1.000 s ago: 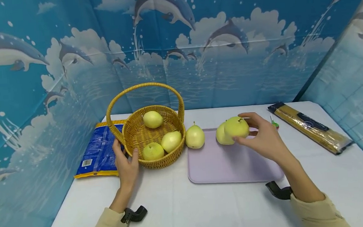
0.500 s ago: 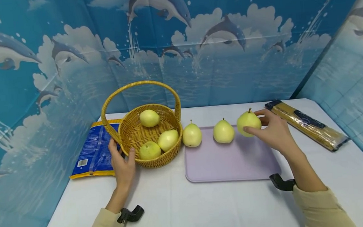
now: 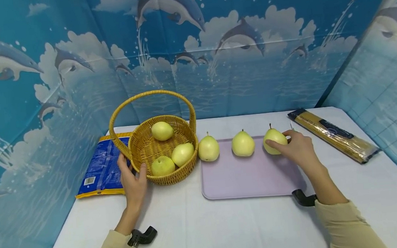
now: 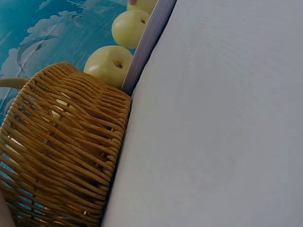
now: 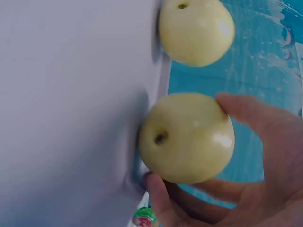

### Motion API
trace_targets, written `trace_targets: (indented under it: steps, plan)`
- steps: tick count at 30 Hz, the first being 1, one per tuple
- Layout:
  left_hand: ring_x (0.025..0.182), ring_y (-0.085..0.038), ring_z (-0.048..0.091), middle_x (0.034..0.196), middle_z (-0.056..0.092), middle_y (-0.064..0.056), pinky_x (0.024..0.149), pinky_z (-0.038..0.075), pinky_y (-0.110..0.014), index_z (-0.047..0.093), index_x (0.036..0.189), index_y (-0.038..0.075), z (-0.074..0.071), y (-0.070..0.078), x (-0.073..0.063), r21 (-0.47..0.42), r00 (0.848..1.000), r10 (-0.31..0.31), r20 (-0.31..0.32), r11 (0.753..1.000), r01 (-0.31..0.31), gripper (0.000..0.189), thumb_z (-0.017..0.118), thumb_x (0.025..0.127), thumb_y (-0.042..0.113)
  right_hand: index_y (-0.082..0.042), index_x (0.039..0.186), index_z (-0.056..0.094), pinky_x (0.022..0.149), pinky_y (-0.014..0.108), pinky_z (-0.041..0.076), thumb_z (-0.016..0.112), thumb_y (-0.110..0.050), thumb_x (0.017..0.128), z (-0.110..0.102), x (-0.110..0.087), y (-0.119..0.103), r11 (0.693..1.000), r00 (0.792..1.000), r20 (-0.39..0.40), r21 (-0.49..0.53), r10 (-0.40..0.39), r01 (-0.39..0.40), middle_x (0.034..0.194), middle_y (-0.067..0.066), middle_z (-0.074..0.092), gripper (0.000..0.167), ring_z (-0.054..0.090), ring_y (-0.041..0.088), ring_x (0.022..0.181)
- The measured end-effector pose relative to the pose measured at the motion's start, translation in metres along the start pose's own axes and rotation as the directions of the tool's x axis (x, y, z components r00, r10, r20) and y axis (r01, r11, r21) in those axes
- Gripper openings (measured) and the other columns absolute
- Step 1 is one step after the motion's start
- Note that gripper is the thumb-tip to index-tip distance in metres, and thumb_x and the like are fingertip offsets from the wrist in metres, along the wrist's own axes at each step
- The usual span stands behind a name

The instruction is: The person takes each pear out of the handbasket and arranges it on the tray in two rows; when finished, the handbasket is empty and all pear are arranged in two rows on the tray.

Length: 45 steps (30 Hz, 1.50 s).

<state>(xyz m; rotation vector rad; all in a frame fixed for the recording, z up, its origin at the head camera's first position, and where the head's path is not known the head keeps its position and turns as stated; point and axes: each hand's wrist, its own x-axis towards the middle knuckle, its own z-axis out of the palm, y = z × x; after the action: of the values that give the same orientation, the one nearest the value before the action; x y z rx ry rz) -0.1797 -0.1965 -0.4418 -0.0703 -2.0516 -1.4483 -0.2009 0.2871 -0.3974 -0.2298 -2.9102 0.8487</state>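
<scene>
My right hand [image 3: 298, 149] holds a yellow-green pear [image 3: 273, 141] upright at the far right corner of the lilac tray [image 3: 247, 178]. In the right wrist view the thumb and fingers [image 5: 246, 109] lie round the pear's sides, its dark blossom end facing the camera. Two more pears stand in a row to its left, one on the tray [image 3: 243, 144] and one [image 3: 208, 148] by the tray's left corner, beside the basket. My left hand [image 3: 133, 184] grips the near left side of the wicker basket [image 3: 174, 176]. Inside it lie three pears [image 3: 162, 166].
Left of the basket, partly behind my left hand, lies a blue and yellow packet [image 3: 99, 171]. A long gold and black packet [image 3: 335, 135] lies at the right. A small green and red item [image 5: 143, 216] shows beyond the tray corner. A dolphin-print curtain [image 3: 182, 83] backs the white table.
My right hand has carried its pear rightward, away from the middle pear, and down onto the tray's far right corner. The left hand keeps its place on the basket; the head view shifted slightly.
</scene>
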Motion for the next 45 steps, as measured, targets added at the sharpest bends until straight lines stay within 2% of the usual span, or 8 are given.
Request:
trace_targets:
  steps: [4, 8, 15, 18, 22, 26, 38, 45]
  plan:
    - [0.151, -0.044, 0.037, 0.162, 0.036, -0.03, 0.118, 0.035, -0.068, 0.026, 0.161, -0.004, -0.002, 0.019, -0.003, -0.017, 1.0, -0.008, -0.004, 1.0, 0.007, 0.071, 0.059, 0.098, -0.005, 0.018, 0.14, 0.053, 0.081, 0.06, 0.054, 0.064, -0.059, 0.098, 0.008, 0.001, -0.002, 0.999, 0.999, -0.042, 0.033, -0.018, 0.02, 0.127, 0.041, 0.063, 0.088, 0.061, 0.057, 0.111]
    - [0.149, -0.046, 0.039, 0.161, 0.037, -0.031, 0.117, 0.036, -0.068, 0.026, 0.161, -0.005, -0.003, 0.019, -0.003, -0.026, 1.0, -0.004, -0.009, 1.0, 0.004, 0.071, 0.059, 0.098, -0.005, 0.015, 0.143, 0.052, 0.08, 0.058, 0.054, 0.066, -0.052, 0.099, 0.014, 0.001, -0.006, 0.996, 0.995, -0.078, 0.063, -0.06, 0.065, 0.128, 0.039, 0.063, 0.081, 0.063, 0.052, 0.108]
    - [0.149, -0.046, 0.039, 0.161, 0.037, -0.031, 0.116, 0.036, -0.068, 0.026, 0.161, -0.005, -0.004, 0.019, -0.003, -0.02, 1.0, -0.003, -0.006, 1.0, 0.003, 0.071, 0.059, 0.099, -0.003, 0.007, 0.148, 0.05, 0.089, 0.064, 0.048, 0.075, -0.043, 0.094, 0.018, 0.002, -0.008, 0.991, 0.995, -0.038, 0.099, -0.089, 0.093, 0.133, 0.038, 0.059, 0.077, 0.056, 0.057, 0.115]
    - [0.149, -0.047, 0.04, 0.161, 0.037, -0.032, 0.115, 0.037, -0.069, 0.026, 0.161, -0.006, -0.004, 0.018, -0.004, -0.02, 1.0, 0.001, -0.007, 1.0, -0.001, 0.07, 0.059, 0.099, -0.004, 0.01, 0.143, 0.054, 0.09, 0.065, 0.045, 0.081, -0.043, 0.09, 0.019, 0.0, -0.008, 0.993, 0.99, -0.11, 0.074, -0.084, 0.092, 0.129, 0.039, 0.062, 0.079, 0.056, 0.057, 0.114]
    - [0.149, -0.045, 0.04, 0.16, 0.038, -0.032, 0.116, 0.037, -0.069, 0.027, 0.161, -0.006, -0.003, 0.018, -0.004, -0.018, 1.0, 0.007, -0.009, 1.0, -0.007, 0.07, 0.06, 0.098, -0.005, 0.014, 0.135, 0.058, 0.078, 0.058, 0.046, 0.082, -0.045, 0.088, 0.021, -0.003, -0.007, 0.997, 0.978, -0.198, 0.023, -0.069, 0.075, 0.119, 0.038, 0.065, 0.079, 0.061, 0.051, 0.103]
    - [0.15, -0.044, 0.038, 0.161, 0.038, -0.031, 0.116, 0.036, -0.068, 0.027, 0.161, -0.006, -0.002, 0.017, -0.003, -0.014, 1.0, 0.011, -0.009, 1.0, -0.011, 0.071, 0.06, 0.098, -0.004, 0.015, 0.137, 0.056, 0.074, 0.053, 0.045, 0.076, -0.047, 0.092, 0.02, -0.004, -0.007, 0.998, 0.983, -0.172, 0.027, -0.059, 0.065, 0.119, 0.038, 0.063, 0.079, 0.06, 0.048, 0.102]
    - [0.15, -0.045, 0.039, 0.161, 0.037, -0.031, 0.115, 0.037, -0.069, 0.026, 0.161, -0.007, -0.001, 0.019, -0.003, -0.017, 1.0, 0.01, -0.003, 1.0, -0.01, 0.072, 0.06, 0.098, -0.004, 0.013, 0.149, 0.045, 0.092, 0.068, 0.046, 0.075, -0.03, 0.091, 0.008, 0.0, -0.009, 0.993, 0.996, -0.048, 0.087, -0.075, 0.079, 0.137, 0.04, 0.054, 0.078, 0.053, 0.055, 0.116]
    - [0.152, -0.042, 0.037, 0.163, 0.036, -0.029, 0.117, 0.036, -0.068, 0.026, 0.161, -0.006, 0.0, 0.02, -0.004, -0.006, 1.0, 0.009, -0.001, 1.0, -0.009, 0.071, 0.06, 0.098, -0.005, 0.014, 0.143, 0.051, 0.089, 0.067, 0.047, 0.081, -0.028, 0.088, 0.013, -0.004, -0.005, 0.993, 0.987, -0.147, 0.088, -0.065, 0.078, 0.129, 0.041, 0.061, 0.075, 0.059, 0.055, 0.111]
